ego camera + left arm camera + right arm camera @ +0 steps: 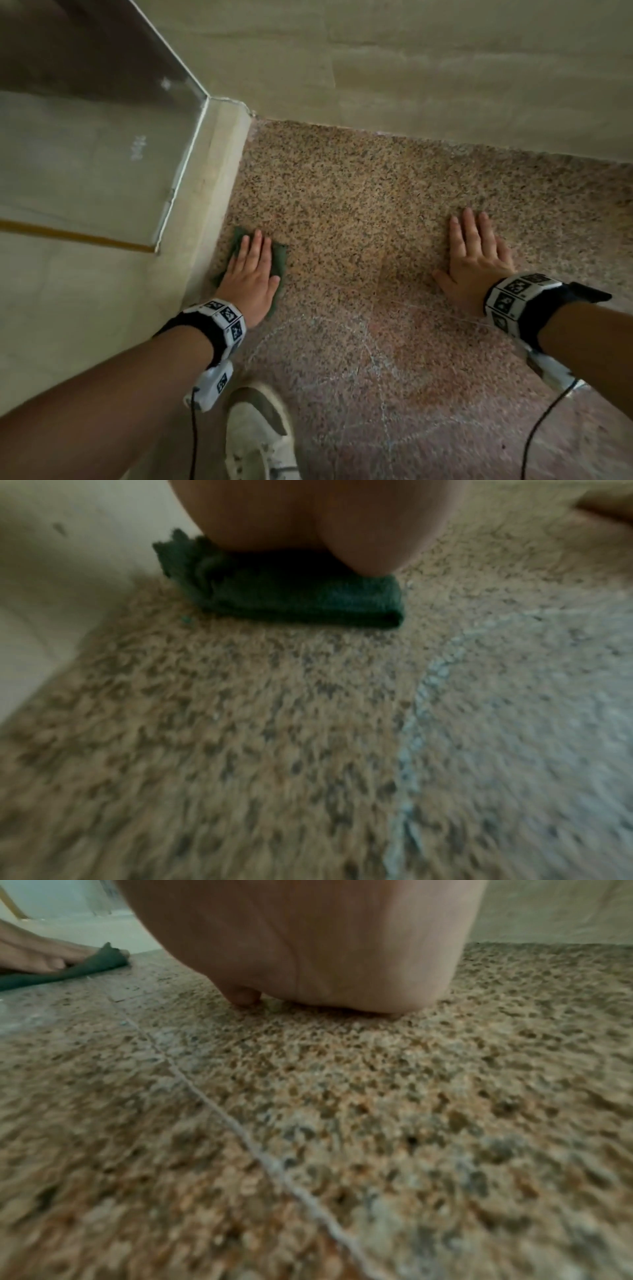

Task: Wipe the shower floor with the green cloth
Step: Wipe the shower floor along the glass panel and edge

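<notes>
The folded green cloth (279, 262) lies on the speckled granite shower floor (359, 205), close to the raised curb on the left. My left hand (251, 270) presses flat on it with straight fingers, covering most of it. From the left wrist view the cloth (308, 599) shows under the heel of the palm. My right hand (474, 250) lies flat on the bare floor to the right, fingers spread. The right wrist view shows that palm (308, 947) on the stone, and the cloth (68, 968) at far left.
A pale stone curb (219, 192) and a glass panel (102, 154) bound the floor on the left. A tiled wall (445, 85) closes the far side. My white shoe (260, 435) stands at the bottom. Whitish streaks (370, 342) mark the nearer floor.
</notes>
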Demonstrator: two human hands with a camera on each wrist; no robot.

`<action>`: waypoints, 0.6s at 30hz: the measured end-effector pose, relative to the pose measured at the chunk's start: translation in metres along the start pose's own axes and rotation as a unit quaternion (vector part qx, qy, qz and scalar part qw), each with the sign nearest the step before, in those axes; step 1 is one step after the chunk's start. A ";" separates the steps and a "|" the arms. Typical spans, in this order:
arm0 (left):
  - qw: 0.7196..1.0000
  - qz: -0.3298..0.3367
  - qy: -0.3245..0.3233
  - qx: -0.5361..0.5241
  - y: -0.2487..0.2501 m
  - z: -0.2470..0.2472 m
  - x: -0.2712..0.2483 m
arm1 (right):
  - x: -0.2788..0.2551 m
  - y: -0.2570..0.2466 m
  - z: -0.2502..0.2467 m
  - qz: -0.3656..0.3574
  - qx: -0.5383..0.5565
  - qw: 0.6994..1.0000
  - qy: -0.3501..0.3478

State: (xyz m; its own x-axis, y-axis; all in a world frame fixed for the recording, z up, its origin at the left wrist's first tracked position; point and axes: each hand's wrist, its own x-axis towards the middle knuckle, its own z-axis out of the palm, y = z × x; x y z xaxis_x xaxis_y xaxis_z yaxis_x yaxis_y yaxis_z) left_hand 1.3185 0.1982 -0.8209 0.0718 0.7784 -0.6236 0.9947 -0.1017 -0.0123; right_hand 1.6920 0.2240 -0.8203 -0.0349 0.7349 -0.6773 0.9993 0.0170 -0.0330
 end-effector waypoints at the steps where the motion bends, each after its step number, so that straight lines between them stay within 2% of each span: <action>1: 1.000 0.003 0.001 -0.005 0.001 -0.003 -0.004 | 0.000 0.001 0.002 -0.004 -0.002 1.000 0.009; 6: 0.999 0.024 -0.030 0.030 -0.005 0.003 -0.019 | -0.005 -0.002 0.009 -0.022 0.024 0.997 0.075; 8: 0.999 0.023 -0.026 0.017 -0.006 0.007 -0.022 | -0.014 -0.015 0.012 -0.076 0.008 0.994 0.077; 11: 0.997 0.066 0.016 0.048 -0.017 0.010 -0.016 | -0.029 -0.047 0.026 -0.152 -0.021 0.985 0.081; 14: 0.992 0.106 0.041 0.060 -0.024 0.010 -0.003 | -0.035 -0.078 0.044 -0.116 0.003 0.991 0.073; 18: 0.996 0.079 0.046 0.024 -0.021 0.020 -0.009 | -0.035 -0.091 0.050 -0.079 -0.002 0.993 0.084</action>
State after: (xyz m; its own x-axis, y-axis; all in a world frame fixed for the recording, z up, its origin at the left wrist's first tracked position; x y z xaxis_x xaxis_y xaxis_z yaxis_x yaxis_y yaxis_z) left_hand 1.2952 0.1812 -0.8306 0.2351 0.8041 -0.5461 0.9662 -0.2545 0.0412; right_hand 1.6021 0.1628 -0.8308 -0.1897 0.8252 -0.5320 0.9815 0.1443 -0.1262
